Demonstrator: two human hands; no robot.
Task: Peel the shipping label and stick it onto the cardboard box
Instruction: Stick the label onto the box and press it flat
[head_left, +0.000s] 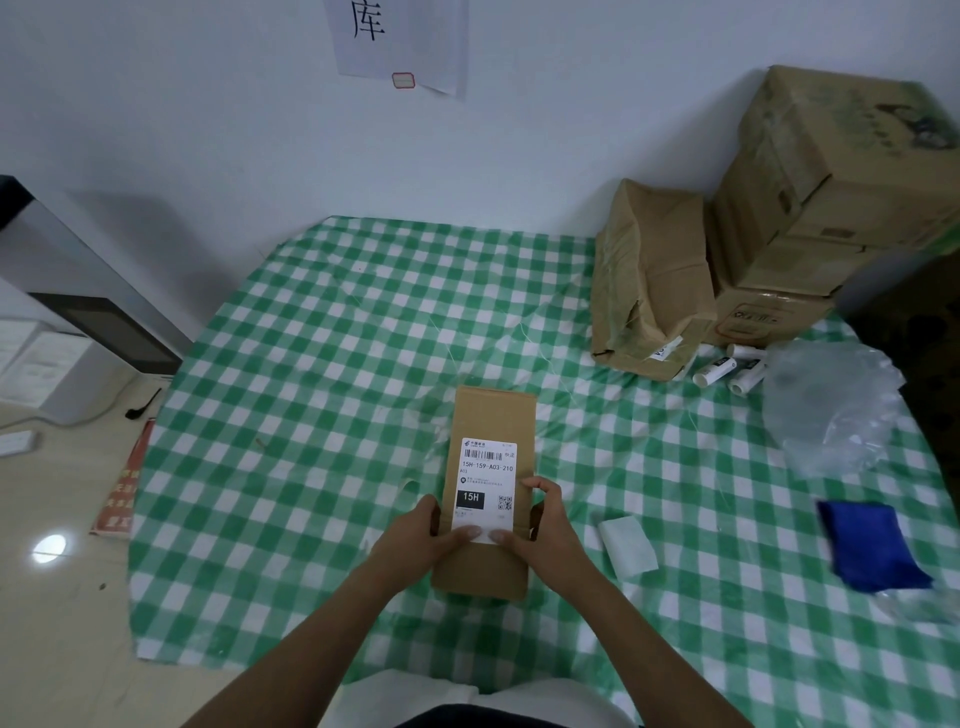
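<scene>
The green-checked cloth (311, 364) bears the cardboard box (493, 415), a white slip (626, 545), blue rag (867, 545), plastic bag (831, 405) (crumpled) and cartons (810, 208).

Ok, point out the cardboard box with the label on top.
The slim box in the left hand and right hand; other boxes stand far right.

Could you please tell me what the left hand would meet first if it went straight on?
The cardboard box: the left hand touches it now, thumb on the shipping label; beyond, likely the right hand.
</scene>
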